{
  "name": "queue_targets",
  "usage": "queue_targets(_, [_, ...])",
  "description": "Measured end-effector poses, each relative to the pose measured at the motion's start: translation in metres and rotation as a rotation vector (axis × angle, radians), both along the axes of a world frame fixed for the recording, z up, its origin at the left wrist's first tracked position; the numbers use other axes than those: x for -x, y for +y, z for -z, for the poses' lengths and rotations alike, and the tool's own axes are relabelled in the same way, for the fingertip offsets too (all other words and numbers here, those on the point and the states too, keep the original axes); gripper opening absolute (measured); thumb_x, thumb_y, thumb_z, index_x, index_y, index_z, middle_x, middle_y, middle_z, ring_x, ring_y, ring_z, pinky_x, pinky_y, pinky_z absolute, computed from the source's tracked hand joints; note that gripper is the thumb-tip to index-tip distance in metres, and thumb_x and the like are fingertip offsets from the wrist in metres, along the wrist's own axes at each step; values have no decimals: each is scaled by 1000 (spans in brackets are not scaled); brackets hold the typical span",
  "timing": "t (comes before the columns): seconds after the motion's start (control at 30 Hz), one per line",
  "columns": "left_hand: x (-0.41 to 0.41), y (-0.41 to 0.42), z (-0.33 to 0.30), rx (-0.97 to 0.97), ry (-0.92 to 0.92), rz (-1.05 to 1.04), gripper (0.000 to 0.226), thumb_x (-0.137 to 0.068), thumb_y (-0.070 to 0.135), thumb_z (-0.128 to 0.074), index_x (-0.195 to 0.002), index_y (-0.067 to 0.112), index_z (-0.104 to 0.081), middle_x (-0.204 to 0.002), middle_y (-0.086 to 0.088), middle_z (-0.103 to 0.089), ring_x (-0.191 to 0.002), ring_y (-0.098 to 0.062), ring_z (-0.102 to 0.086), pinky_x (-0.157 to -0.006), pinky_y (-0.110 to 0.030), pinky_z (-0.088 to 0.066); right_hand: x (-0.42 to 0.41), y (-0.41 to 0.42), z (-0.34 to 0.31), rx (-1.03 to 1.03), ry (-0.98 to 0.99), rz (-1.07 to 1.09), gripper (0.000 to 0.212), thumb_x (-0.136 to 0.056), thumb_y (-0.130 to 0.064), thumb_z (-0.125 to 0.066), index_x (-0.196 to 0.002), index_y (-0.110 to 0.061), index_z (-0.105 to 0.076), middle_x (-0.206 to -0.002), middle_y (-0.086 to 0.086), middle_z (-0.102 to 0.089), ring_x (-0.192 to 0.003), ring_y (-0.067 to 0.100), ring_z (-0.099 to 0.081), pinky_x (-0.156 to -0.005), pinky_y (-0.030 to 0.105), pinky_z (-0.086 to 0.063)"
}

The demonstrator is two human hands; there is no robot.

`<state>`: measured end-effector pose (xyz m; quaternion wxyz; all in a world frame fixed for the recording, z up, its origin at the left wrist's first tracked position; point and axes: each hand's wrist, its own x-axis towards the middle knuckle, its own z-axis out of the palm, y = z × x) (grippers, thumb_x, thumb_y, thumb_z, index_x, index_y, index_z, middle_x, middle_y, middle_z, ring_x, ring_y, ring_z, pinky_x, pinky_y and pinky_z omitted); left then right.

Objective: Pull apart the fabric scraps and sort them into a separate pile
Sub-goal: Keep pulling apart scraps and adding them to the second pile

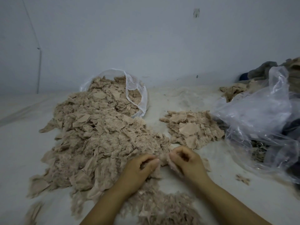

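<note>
White sheet: scrap-filled bag; left hand, right hand pinch scraps

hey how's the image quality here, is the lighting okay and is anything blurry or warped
Head view: dim, flat, bluish light, no hard shadows; faint sheen on the crumpled clear bag. Wide-angle bending shows at the edges, in the curved wall cable. Soft and noisy overall; the scraps near the bottom edge smear, while both hands, left and right, pinching one scrap, read fairly clearly.
</note>
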<state>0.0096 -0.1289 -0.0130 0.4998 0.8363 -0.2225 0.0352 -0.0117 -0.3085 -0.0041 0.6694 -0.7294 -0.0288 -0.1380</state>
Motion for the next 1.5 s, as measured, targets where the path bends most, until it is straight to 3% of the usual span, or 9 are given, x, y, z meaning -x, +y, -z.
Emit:
queue_targets(0.07, [1, -5, 1, 74, 89, 15, 25, -78, 40, -70, -101, 43, -60, -89, 26, -66, -82, 9, -60, -72, -7, -44, 5, 10, 3, 11, 24, -125, 11, -86, -12, -68, -75, -13, -70, -72, 6, -67, -68, 19, -60, -65, 28, -50])
queue_targets(0.23, [2, -10, -5, 228, 128, 3, 18, -87, 4, -61, -71, 11, -67, -61, 6, -60, -57, -4, -52, -55, -15, -41, 0, 15, 3, -40, 13, -27, 15, -85, -10, -69, -70, -10, -67, -55, -4, -60, -50, 6, -52, -51, 17, -42])
queue_targets(0.5, [7, -14, -11, 325, 108, -6, 28, -95, 9, -49, -69, 7, -58, -54, 12, -52, -51, 3, -45, -52, -12, -37, 2, 17, 2, -219, 195, -59, 29, -95, -35, -55, -81, -10, -58, -58, -1, -59, -57, 16, -57, -54, 27, -50])
queue_targets(0.6, [8, -15, -11, 317, 128, -15, 28, -97, 12, -45, -73, 10, -59, -53, 10, -56, -50, 1, -48, -50, -15, -39, 6, 23, 2, -174, 226, -178, 17, -90, -22, -64, -82, -8, -59, -58, 1, -61, -50, 15, -57, -51, 29, -50])
queue_targets(0.7, [3, -11, -9, 349, 171, -106, 30, -100, 15, -38, -75, 8, -53, -44, 6, -45, -38, -3, -35, -41, -16, -31, -2, 9, -2, -164, 191, 66, 10, -91, -12, -63, -83, -6, -61, -68, 9, -64, -58, 21, -59, -55, 33, -50])
queue_targets(0.87, [-1, -6, -8, 323, 103, -131, 28, -99, 13, -42, -77, 7, -57, -49, 5, -51, -38, -4, -36, -40, -17, -32, -12, -31, -7, 372, 111, 425, 23, -88, -21, -63, -108, -19, -50, -106, 1, -45, -86, 17, -53, -74, 27, -45])
queue_targets(1.1, [1, -5, -4, 295, 137, -80, 22, -97, 5, -45, -92, 20, -60, -68, 8, -65, -53, -7, -53, -48, -16, -43, 1, 22, 13, 737, -51, -301, 16, -82, -37, -71, -80, -22, -65, -75, -12, -56, -69, 0, -51, -65, 16, -42])
queue_targets(1.27, [-2, 4, 0, -218, -57, 1, 19, -93, 20, -56, -106, 30, -65, -93, 11, -63, -88, -4, -58, -72, -14, -42, -5, 6, 12, 148, 69, -103, 15, -96, -12, -51, -81, -15, -51, -72, 0, -57, -66, 11, -55, -61, 20, -44])
queue_targets(1.5, [2, -2, -3, -11, -20, -27, 34, -92, 17, -58, -63, 0, -49, -58, -4, -42, -55, -12, -41, -55, -29, -33, -2, 11, 10, -217, 221, -286, 34, -82, -33, -70, -105, -16, -54, -72, 7, -64, -64, 17, -64, -60, 27, -53])
